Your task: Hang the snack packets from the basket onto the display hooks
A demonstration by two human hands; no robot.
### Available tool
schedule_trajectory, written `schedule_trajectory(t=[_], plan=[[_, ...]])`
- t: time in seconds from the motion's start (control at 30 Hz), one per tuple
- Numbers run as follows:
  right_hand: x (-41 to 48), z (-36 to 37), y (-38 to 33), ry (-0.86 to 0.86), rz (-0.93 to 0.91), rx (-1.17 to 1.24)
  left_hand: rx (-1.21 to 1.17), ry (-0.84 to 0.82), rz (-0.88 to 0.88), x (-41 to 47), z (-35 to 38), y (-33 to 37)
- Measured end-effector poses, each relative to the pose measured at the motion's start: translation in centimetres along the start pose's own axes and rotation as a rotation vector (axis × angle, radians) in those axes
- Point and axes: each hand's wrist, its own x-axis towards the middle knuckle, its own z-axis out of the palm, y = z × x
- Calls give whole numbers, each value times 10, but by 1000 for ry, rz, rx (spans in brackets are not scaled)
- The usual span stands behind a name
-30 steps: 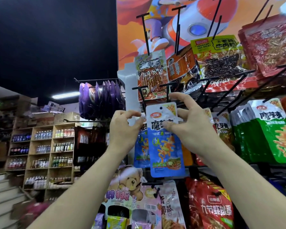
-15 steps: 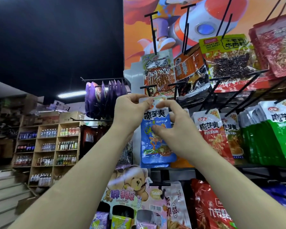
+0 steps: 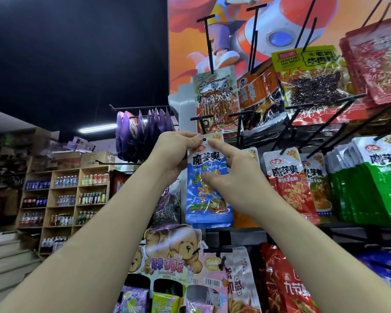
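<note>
A blue snack packet (image 3: 209, 195) with a white top hangs upright in front of the rack, its top hole right at the tip of a black display hook (image 3: 203, 126). My left hand (image 3: 175, 154) grips the packet's upper left edge. My right hand (image 3: 233, 177) pinches it from the right, index finger on the white top and thumb on the blue front. More blue packets hang behind it. The basket is out of view.
Red snack packets (image 3: 287, 184) and green snack packets (image 3: 375, 186) hang to the right, and orange packets (image 3: 217, 102) on the row above. Several bare hooks (image 3: 209, 41) stick out higher up. Purple bags (image 3: 142, 134) hang at left, and drink shelves (image 3: 66, 195) stand behind.
Both hands raised the blue packet from chest height up to the hook; the hole now sits at the hook's tip. The view tilted upward with them.
</note>
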Motion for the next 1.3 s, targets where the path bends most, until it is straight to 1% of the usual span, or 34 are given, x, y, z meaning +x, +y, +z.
schedule_trajectory(t=[0.23,0.33,0.4,0.47,0.53,0.6,0.63,0.7,0.8,0.9,1.0,1.07,1.13,1.23,1.3], plan=[[4,-1,-6,8,35,-8,53,29,-55,11,2,3],[4,2,-4,17,84,90,61,-1,-107,12,0,4],[5,2,-4,12,110,61,96,0,-75,12,0,0],[4,0,-2,-26,116,-76,168,20,-9,7,0,-9],[0,-2,0,-64,112,-316,221,31,92,-1,-2,-20],[-5,-3,3,-88,96,-500,290,1,169,-10,-8,-34],[-6,-2,5,-99,91,-564,336,-30,196,-15,-9,-42],[-8,-1,11,-113,102,-671,514,-67,281,-21,-11,-57],[-10,-1,16,-144,135,-747,745,-20,383,-23,-12,-72],[-13,-3,18,-164,119,-774,868,12,407,-27,-10,-74],[-22,-12,15,-79,2,-769,984,29,450,-31,-8,-79],[-36,-25,10,-11,-68,-702,975,53,471,-36,-7,-80],[-54,-41,5,31,-90,-593,949,77,505,-44,-8,-78],[-84,-70,-1,68,-57,-499,945,161,641,-60,-6,-72],[-107,-91,-6,65,-18,-479,830,174,682,-84,3,-66]])
